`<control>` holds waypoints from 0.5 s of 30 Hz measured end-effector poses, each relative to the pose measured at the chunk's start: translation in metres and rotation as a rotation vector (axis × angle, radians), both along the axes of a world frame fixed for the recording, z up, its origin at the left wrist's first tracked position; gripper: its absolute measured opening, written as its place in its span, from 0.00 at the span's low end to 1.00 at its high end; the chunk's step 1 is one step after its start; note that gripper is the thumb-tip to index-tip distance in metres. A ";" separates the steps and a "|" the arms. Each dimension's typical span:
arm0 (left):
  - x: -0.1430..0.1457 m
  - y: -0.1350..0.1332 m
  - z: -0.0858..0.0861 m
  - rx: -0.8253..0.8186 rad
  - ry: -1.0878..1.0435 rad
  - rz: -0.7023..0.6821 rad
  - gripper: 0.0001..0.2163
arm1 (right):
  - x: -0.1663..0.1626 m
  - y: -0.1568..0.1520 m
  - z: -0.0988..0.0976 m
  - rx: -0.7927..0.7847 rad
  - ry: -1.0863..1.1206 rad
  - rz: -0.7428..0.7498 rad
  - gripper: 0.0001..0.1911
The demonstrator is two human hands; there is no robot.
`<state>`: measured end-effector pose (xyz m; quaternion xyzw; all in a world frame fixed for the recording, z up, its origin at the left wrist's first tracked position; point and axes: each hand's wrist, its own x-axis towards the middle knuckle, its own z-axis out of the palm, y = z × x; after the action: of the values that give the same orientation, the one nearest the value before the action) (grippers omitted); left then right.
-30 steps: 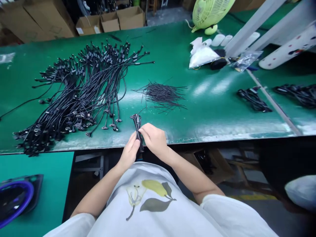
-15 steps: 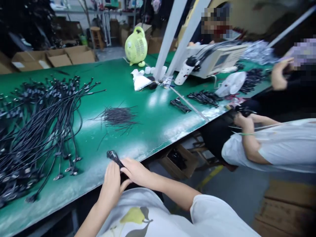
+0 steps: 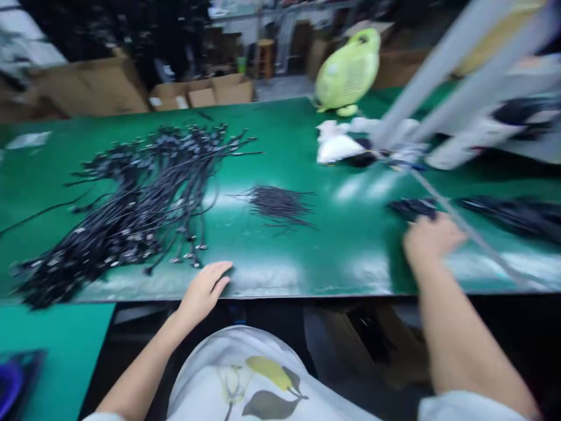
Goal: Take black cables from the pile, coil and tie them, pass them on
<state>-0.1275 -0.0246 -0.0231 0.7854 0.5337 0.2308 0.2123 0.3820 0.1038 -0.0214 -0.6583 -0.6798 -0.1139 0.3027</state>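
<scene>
My left hand (image 3: 205, 292) rests at the table's front edge with fingers stretched and thumb apart, holding nothing. To the right, my right hand (image 3: 432, 237) reaches over the table and touches a bundle of black cables (image 3: 412, 207). Blur smears its fingers, so whether they grip the bundle is unclear. Between the hands, farther back, lies a small pile of thin black ties or wires (image 3: 280, 203). A large heap of black cables with connector ends (image 3: 144, 199) spreads to the left of my left hand.
The green table (image 3: 263, 263) runs across the view. Toward the back stand a green fan (image 3: 348, 73), a white bag (image 3: 337, 149) and slanted grey posts (image 3: 407, 111). More black cables (image 3: 517, 213) lie at right. Cardboard boxes (image 3: 219, 90) stand behind the table.
My hands have parted: both held a black cable bundle near my body. The left now lies open at the edge; the right has gone right to the bundled cables. The view has turned left.
</scene>
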 end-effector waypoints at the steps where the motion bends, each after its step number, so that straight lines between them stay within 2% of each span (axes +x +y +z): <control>1: -0.016 0.006 0.008 0.050 0.034 0.069 0.16 | 0.000 0.007 -0.012 0.243 0.019 -0.103 0.32; 2: -0.034 0.015 0.016 0.107 0.076 0.141 0.16 | -0.002 0.011 -0.025 0.484 0.055 -0.234 0.32; 4: -0.071 0.038 0.033 0.220 0.180 0.287 0.16 | -0.016 0.012 -0.047 0.391 0.077 -0.172 0.28; 6: -0.105 0.069 0.047 0.238 0.310 0.398 0.18 | -0.041 0.004 -0.054 0.205 0.103 0.011 0.27; 8: -0.131 0.102 0.055 0.125 0.421 0.459 0.17 | -0.072 -0.005 -0.048 0.118 0.129 0.170 0.28; 11: -0.146 0.144 0.066 0.052 0.418 0.407 0.07 | -0.120 -0.009 -0.025 0.042 0.090 0.309 0.25; 13: -0.139 0.154 0.080 0.067 0.379 0.357 0.08 | -0.151 -0.006 -0.010 -0.033 0.058 0.401 0.20; 15: -0.119 0.145 0.100 0.108 0.272 0.320 0.11 | -0.186 -0.005 0.006 -0.095 0.093 0.507 0.17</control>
<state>-0.2463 0.1201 0.0772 0.7249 0.6621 0.1817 0.0567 0.1961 0.0991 -0.0151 -0.4851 -0.8128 0.0281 0.3213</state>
